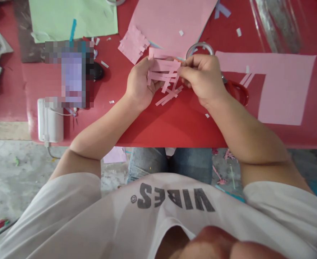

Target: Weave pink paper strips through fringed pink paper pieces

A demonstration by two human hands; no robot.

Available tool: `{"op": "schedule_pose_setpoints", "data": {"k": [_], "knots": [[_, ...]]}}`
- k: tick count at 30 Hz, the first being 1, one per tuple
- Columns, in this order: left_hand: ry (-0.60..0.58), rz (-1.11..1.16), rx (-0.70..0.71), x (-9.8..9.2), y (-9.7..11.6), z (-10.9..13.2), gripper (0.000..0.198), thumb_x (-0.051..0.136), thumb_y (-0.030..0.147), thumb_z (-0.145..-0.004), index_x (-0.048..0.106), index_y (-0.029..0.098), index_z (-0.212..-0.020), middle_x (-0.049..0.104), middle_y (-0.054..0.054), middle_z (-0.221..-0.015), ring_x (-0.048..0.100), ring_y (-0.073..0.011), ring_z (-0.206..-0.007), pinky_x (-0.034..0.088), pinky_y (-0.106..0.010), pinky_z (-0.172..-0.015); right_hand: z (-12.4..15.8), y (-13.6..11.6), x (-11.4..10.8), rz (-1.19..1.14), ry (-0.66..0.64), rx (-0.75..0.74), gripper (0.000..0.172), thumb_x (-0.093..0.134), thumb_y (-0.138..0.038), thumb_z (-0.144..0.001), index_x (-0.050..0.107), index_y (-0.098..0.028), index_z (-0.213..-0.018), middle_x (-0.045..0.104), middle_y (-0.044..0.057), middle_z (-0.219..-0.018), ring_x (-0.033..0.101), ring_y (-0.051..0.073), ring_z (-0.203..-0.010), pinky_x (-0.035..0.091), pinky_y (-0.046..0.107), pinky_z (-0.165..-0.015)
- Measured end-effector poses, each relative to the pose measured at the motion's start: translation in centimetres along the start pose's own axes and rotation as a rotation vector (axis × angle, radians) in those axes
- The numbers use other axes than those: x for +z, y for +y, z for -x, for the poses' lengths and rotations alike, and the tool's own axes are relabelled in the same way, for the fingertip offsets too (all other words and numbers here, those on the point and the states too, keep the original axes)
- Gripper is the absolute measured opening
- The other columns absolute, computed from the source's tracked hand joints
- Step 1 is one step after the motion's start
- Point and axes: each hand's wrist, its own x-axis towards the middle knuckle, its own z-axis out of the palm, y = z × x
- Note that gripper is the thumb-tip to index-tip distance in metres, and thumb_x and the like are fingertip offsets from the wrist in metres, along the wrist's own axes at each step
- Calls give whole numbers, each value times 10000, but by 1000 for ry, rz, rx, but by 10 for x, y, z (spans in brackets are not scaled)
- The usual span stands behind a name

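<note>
Surface: your red tabletop [174, 126] runs across the view, with paper scraps scattered over it.

Left hand: your left hand [140, 82] is curled around the left end of the pink paper strips [164, 67], gripping them between thumb and fingers.

Right hand: your right hand [203, 78] is pinching the right end of the same bundle.

Strips: they sit between your hands, just below the table's centre. Their long axis runs 9 to 3 o'clock, with loose ends slanting toward 8 o'clock.

Nearby: a pink woven paper piece [133, 45] lies at 11 o'clock, a pink paper sheet [169, 25] at 12, a tape roll [198, 50] at 1, and red-handled scissors [238, 91] at 3.

Risk: if either pinch eases, the crossed strips could slip apart. Tugging a loose end could tear the thin paper, and those ends could snag on the tape roll.
</note>
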Motion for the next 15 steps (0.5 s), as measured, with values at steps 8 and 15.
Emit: {"op": "schedule_pose_setpoints", "data": {"k": [8,15], "knots": [[4,45,-14,2,1,-3,272,592,423,-898,778,336,-1076,819,-6,-1110,627,-306,-1414,653,-422,-1069,-5,3,0,-72,52,54,197,817,-185,-762,669,-311,-731,581,-15,-634,456,184,-505,376,379,-528],[-43,57,11,-6,-9,-16,229,627,475,-832,785,379,-967,821,-4,-955,691,-322,-1294,659,-443,-964,1,-2,-3,-94,62,74,307,824,-315,-749,605,-361,-959,600,-58,-690,559,198,-584,424,378,-553]]}}
